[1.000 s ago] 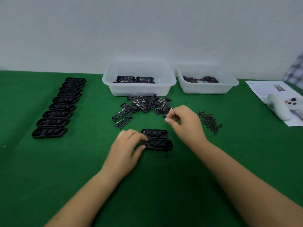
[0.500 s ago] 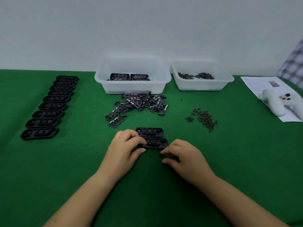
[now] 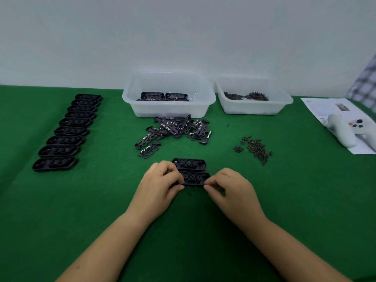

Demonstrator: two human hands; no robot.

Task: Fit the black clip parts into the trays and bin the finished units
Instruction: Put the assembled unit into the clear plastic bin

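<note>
Green felt table: row of black trays far left, left hand pinching near tray at its left end, right hand fingertips closed on its right end, second tray touching behind, clip pile beyond.

Open green cloth around the hands; clip pile and screw scatter just beyond them.

A green cloth-covered table holds a row of black trays, two clear bins, loose clip parts, scattered screws, paper and a white controller.
</note>
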